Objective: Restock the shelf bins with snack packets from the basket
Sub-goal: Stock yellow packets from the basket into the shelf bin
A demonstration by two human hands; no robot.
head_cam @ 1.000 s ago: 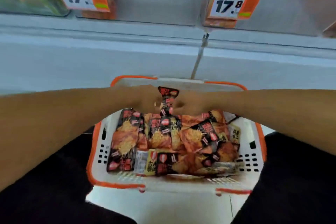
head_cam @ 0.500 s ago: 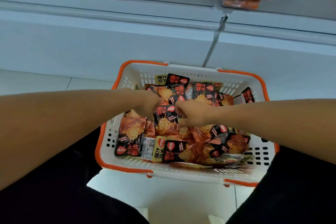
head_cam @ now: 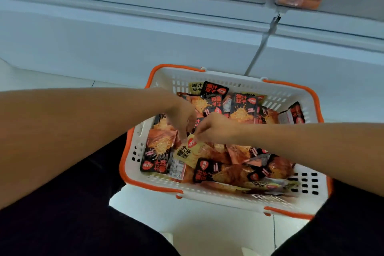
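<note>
Hands, left and right, fingers curled, both pinching one yellow packet over basket.

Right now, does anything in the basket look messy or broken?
Nothing looks broken or spilled. The snack packets lie jumbled every which way inside the basket, none hanging over its rim. Both hands, left and right, pinch one yellow packet, lifting it at a tilt.

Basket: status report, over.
Left hand and right hand pinching yellow snack packet. Basket still full. Nothing in the way.
</note>
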